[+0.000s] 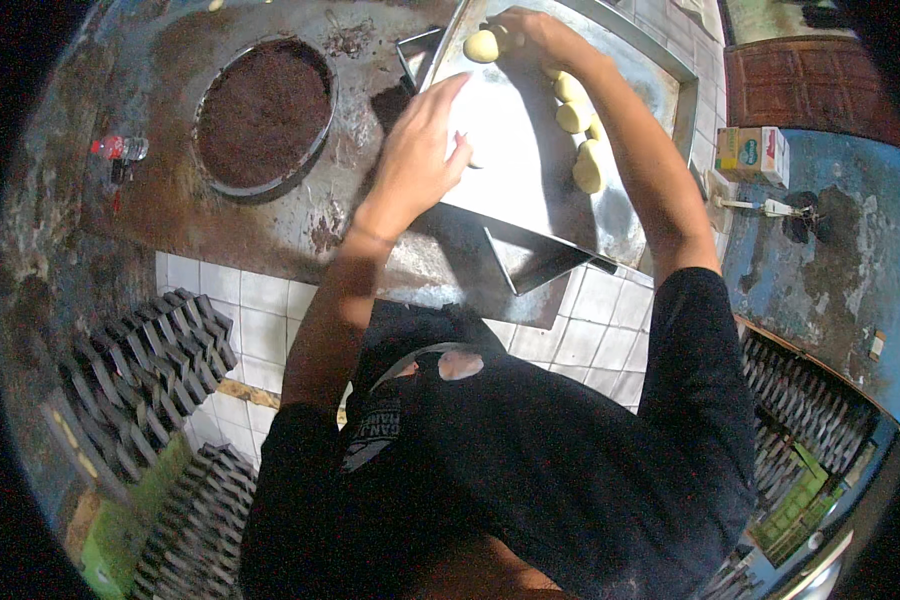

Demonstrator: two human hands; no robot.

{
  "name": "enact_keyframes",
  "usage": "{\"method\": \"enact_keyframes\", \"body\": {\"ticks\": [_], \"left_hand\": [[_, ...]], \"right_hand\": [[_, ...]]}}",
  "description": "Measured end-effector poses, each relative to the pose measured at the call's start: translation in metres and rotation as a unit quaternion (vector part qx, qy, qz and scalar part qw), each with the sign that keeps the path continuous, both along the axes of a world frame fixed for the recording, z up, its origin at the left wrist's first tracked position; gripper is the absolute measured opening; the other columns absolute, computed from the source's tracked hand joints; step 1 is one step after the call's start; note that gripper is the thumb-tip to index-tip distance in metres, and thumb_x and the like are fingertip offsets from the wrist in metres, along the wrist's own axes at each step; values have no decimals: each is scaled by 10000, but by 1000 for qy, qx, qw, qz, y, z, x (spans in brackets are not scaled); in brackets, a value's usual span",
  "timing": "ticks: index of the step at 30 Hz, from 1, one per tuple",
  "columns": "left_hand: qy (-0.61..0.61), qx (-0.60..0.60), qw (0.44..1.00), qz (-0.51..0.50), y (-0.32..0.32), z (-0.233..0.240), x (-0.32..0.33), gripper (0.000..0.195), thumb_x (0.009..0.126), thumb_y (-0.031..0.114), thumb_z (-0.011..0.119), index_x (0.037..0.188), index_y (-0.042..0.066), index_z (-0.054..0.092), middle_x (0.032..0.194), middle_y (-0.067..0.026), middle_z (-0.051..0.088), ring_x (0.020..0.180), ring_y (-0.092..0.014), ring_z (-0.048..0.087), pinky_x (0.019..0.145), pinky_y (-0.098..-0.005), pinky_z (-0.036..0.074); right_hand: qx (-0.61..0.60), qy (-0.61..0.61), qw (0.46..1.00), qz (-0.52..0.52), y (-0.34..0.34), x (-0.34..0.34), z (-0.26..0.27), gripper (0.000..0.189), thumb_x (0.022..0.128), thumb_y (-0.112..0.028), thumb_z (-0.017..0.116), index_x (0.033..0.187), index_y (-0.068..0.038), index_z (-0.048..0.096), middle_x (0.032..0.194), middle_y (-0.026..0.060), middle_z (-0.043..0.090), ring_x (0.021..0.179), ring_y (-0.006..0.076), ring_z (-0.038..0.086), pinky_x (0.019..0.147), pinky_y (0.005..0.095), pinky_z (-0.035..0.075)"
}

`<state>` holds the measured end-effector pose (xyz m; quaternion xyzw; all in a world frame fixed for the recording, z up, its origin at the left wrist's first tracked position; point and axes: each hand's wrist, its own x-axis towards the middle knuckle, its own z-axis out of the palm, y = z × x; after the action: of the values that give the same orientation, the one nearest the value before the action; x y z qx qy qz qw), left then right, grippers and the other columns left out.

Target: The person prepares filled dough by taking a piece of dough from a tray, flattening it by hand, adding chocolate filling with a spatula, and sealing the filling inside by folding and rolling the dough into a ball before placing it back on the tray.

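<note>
A large metal tray (525, 180) lies before me, brightly lit in its middle. Over its left side is my left hand (424, 146), fingers apart; a small pale piece (477, 162) shows just beside its thumb, and whether they touch is unclear. At the tray's far part my right hand (529, 34) is bent over, its fingers partly hidden, next to a pale yellow dough ball (481, 46). Several more dough balls (573, 118) lie in a loose row under and beside my right forearm.
A round metal pan (335, 90) filled with dark brown crumbly matter stands on the worn work table (270, 247). Left of it lies a plastic bottle (120, 148). Dark metal tins (544, 259) sit under the tray. A carton (752, 156) stands on the blue table (810, 247) at right.
</note>
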<state>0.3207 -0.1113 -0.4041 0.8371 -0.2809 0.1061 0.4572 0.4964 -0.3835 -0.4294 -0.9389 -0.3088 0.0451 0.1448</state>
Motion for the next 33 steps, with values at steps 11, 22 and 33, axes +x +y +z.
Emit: {"method": "enact_keyframes", "body": {"ticks": [11,22,33], "left_hand": [[57,143,987,-43,-68,-80,117,596,926,61,488,1459,-184,381,1515,-397,402,1484,-451,359,1257,-437,281],[275,-333,902,23,-31,63,11,547,1120,420,464,913,-18,719,724,-44,685,663,-125,610,641,-296,501],[344,-538,764,-94,103,101,17,785,1037,716,376,1036,-13,668,933,-30,690,858,-111,644,743,-282,517]], "right_hand": [[45,362,931,31,-12,-63,55,317,801,-144,714,1091,-15,712,909,82,736,790,202,648,736,364,520],[495,95,815,-284,110,-222,109,310,870,-152,819,1104,36,742,974,99,772,872,137,714,794,308,580],[687,-7,662,-301,278,-187,138,104,953,-72,752,906,10,707,840,8,708,712,56,611,641,208,489]]}}
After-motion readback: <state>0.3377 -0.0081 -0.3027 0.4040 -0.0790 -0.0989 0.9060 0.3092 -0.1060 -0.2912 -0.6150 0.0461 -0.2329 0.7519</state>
